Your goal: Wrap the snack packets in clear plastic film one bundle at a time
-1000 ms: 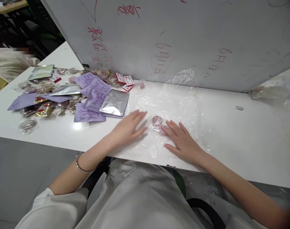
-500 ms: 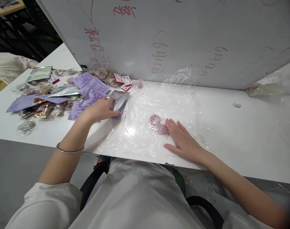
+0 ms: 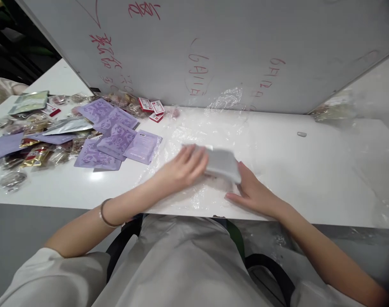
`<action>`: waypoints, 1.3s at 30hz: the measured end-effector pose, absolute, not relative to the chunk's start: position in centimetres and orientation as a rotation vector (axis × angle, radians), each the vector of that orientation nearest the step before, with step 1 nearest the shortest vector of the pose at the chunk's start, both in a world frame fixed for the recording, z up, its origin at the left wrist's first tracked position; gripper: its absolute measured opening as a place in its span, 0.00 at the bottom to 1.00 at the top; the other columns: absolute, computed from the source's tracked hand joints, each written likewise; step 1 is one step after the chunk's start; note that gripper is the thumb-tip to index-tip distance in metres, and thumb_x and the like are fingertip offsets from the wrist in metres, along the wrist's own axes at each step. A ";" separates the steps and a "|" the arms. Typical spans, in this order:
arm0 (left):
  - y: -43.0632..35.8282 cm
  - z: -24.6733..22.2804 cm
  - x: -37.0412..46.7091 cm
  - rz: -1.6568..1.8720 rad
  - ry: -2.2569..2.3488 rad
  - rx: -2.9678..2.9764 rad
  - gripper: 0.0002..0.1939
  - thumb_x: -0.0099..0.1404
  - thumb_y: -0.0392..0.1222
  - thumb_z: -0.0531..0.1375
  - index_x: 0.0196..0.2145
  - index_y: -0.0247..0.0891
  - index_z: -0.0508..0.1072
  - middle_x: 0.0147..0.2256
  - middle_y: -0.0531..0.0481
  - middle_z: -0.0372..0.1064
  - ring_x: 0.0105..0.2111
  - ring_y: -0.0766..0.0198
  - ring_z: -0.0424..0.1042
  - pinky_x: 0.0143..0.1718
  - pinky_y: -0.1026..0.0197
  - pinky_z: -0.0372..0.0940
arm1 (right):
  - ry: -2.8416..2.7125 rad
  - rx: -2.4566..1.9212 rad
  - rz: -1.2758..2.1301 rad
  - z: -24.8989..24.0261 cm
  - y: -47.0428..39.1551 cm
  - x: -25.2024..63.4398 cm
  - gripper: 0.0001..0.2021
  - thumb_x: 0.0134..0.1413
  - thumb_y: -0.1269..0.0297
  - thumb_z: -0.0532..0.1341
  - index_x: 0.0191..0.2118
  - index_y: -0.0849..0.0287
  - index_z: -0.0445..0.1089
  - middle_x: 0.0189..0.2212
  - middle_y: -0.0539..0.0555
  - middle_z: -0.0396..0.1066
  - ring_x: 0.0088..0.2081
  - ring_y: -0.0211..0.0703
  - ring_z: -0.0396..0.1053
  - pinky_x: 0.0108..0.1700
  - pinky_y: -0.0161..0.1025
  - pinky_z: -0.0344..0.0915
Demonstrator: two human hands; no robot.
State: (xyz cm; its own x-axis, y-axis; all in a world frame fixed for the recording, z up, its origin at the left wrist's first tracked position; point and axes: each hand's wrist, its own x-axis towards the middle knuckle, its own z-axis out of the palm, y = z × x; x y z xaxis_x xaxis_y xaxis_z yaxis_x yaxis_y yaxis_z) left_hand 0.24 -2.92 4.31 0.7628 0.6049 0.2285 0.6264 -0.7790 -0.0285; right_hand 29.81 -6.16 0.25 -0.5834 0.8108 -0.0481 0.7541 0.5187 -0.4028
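Note:
My left hand (image 3: 189, 166) is closed on the left end of a silver packet (image 3: 223, 164), a little blurred by motion. The packet is over a clear plastic sheet (image 3: 194, 198) spread on the white table. At the packet's right end is my right hand (image 3: 250, 185), its thumb apart from the fingers and its fingertips partly hidden by the packet. The pink round pieces under the packet are mostly covered. Left of the sheet lie several purple patterned packets (image 3: 117, 140).
Small wrapped items (image 3: 13, 181) and a gold packet (image 3: 37, 155) are heaped at the left. Red and white cards (image 3: 157, 107) lie near the whiteboard (image 3: 232, 47), which stands along the table's back. A small grey object (image 3: 301, 134) is at the right.
My left hand has moved right with the silver packet, from the purple packets to above the pink pieces. A purple packet beneath it is now uncovered. The view has shifted slightly right.

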 end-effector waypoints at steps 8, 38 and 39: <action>-3.1 2.7 1.3 -0.046 -0.955 -3.074 0.34 0.73 0.60 0.49 0.65 0.32 0.59 0.66 0.35 0.56 0.66 0.39 0.52 0.63 0.43 0.55 | -2.621 -1.157 0.322 2.0 -9.0 31.8 0.27 0.54 0.51 0.65 0.56 0.57 0.61 0.54 0.64 0.65 0.55 0.59 0.66 0.51 0.55 0.70; -2.6 7.0 -10.1 0.035 -1.636 -3.199 0.18 0.68 0.53 0.56 0.53 0.52 0.75 0.64 0.50 0.62 0.68 0.47 0.52 0.64 0.40 0.54 | -2.154 -1.584 1.189 6.4 -5.7 37.6 0.10 0.61 0.53 0.59 0.42 0.48 0.76 0.44 0.54 0.77 0.48 0.54 0.74 0.47 0.51 0.73; -2.2 7.1 -10.8 -0.045 -1.775 -3.244 0.18 0.68 0.56 0.56 0.50 0.52 0.77 0.60 0.49 0.67 0.65 0.48 0.59 0.61 0.42 0.60 | -2.030 -1.593 1.255 6.1 -5.3 37.7 0.12 0.61 0.51 0.60 0.41 0.49 0.76 0.42 0.54 0.77 0.47 0.53 0.75 0.49 0.52 0.72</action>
State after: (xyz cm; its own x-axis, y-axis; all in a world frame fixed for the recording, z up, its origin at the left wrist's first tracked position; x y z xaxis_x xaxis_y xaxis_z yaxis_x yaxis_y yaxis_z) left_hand -10.77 -2.19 7.14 0.5738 0.7850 -0.2336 0.7720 -0.4233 0.4741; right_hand 37.66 -5.29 6.09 -0.3582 0.8887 -0.2861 0.6532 0.0196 -0.7569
